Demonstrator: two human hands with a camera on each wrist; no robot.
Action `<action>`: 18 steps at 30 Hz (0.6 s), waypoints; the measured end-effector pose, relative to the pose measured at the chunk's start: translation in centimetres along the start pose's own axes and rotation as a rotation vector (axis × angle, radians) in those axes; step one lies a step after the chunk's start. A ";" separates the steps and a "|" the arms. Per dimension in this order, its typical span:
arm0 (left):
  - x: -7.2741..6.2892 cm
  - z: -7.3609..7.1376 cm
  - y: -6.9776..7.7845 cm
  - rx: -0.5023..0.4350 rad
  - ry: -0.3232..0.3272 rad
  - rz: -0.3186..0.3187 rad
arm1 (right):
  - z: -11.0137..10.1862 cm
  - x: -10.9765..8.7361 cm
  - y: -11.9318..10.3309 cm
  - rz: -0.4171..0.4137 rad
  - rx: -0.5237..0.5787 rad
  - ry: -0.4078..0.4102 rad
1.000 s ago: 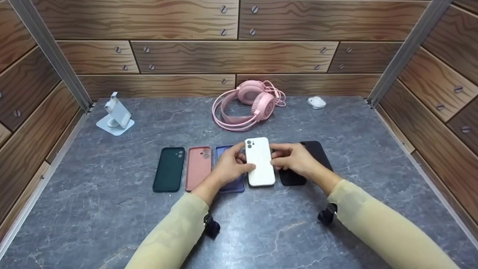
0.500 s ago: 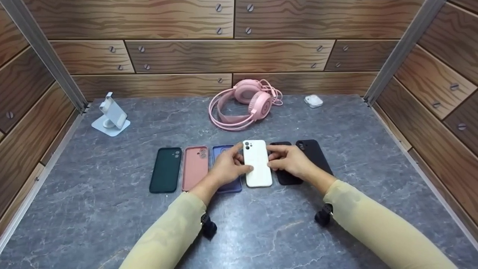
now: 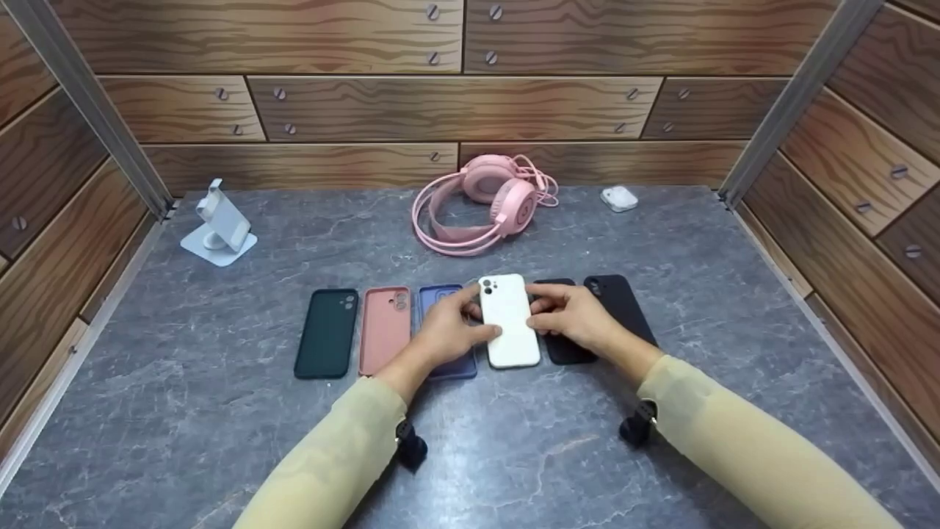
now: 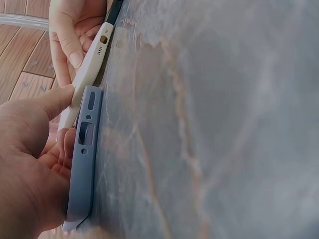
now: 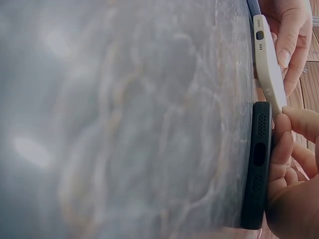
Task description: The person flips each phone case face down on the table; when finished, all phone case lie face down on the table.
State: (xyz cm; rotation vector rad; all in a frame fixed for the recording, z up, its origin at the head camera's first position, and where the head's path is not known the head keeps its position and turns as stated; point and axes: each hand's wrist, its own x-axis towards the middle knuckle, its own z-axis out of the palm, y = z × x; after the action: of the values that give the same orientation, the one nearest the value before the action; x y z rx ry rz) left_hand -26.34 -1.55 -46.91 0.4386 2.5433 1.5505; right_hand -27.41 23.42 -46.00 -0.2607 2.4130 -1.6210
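Observation:
A white phone case lies back side up between both hands, its camera cut-outs at the far left corner. My left hand pinches its left edge, thumb over the back. On the opposite edge, my right hand grips with thumb and fingers. In the left wrist view, the port hole shows in the white case's bottom edge. Beneath the left hand lies a blue phone case, partly covered. A black phone case sits under the right hand, mostly hidden.
To the left, a pink phone case and a dark green one lie in the row. Another black case ends it at right. Behind are pink headphones, a white stand and a small white item.
The far end of the white phone case has dipped slightly since the first frame. Both hands keep their hold on it. The head view has shifted a little.

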 end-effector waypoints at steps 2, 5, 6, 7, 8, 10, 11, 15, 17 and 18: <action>-0.1 0.0 0.0 0.001 -0.003 -0.007 | 0.0 0.0 0.1 0.000 -0.006 0.001; -0.1 0.0 -0.1 0.005 -0.006 -0.010 | 0.1 0.0 0.2 -0.001 -0.019 0.003; 0.0 0.1 -0.2 0.006 -0.007 -0.011 | 0.1 0.0 0.2 -0.001 -0.025 0.004; 0.0 0.1 -0.2 0.010 -0.009 -0.011 | 0.1 0.0 0.1 -0.003 -0.035 0.003; 0.0 0.1 -0.3 0.014 -0.011 -0.013 | 0.1 -0.1 0.1 -0.005 -0.044 0.004; 0.0 0.2 -0.3 0.023 -0.016 -0.011 | 0.1 -0.2 0.0 -0.007 -0.069 0.008; 0.1 0.2 -0.3 0.031 -0.017 -0.009 | 0.1 -0.2 0.0 -0.011 -0.083 0.009; 0.1 0.2 -0.2 0.060 -0.017 0.005 | 0.1 -0.2 -0.2 -0.038 -0.145 0.013; 0.1 0.1 -0.1 0.071 -0.014 0.012 | 0.1 -0.1 -0.2 -0.054 -0.183 0.013; 0.1 0.1 -0.1 0.075 -0.014 0.013 | 0.1 -0.1 -0.2 -0.061 -0.201 0.013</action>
State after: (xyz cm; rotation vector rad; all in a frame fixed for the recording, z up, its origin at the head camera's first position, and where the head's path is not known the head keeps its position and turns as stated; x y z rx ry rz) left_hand -26.45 -1.48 -47.07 0.4742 2.6003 1.4550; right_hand -27.27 23.27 -45.81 -0.3624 2.6038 -1.4079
